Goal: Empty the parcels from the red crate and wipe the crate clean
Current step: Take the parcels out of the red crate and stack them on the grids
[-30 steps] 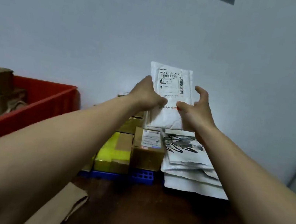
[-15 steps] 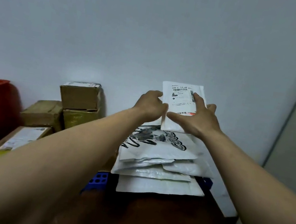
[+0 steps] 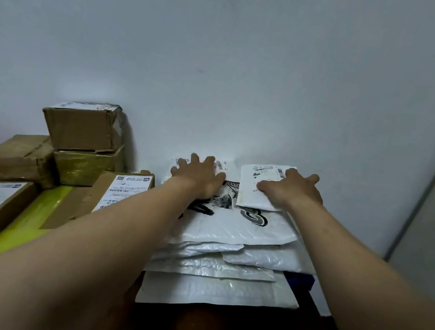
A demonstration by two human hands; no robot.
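Small white parcel (image 3: 246,195) lies flat beneath right hand (image 3: 293,191), fingers spread wide. Left hand (image 3: 199,176) splayed, pressing printed mailer (image 3: 229,224). Glossy crinkled plastic.

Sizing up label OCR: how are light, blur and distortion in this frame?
Head view: dim, flat light, only soft shadows; faint sheen on the stack of white mailers; print on the small white parcel under the right hand too soft to read; wide-angle stretch swells both forearms toward the bottom corners.
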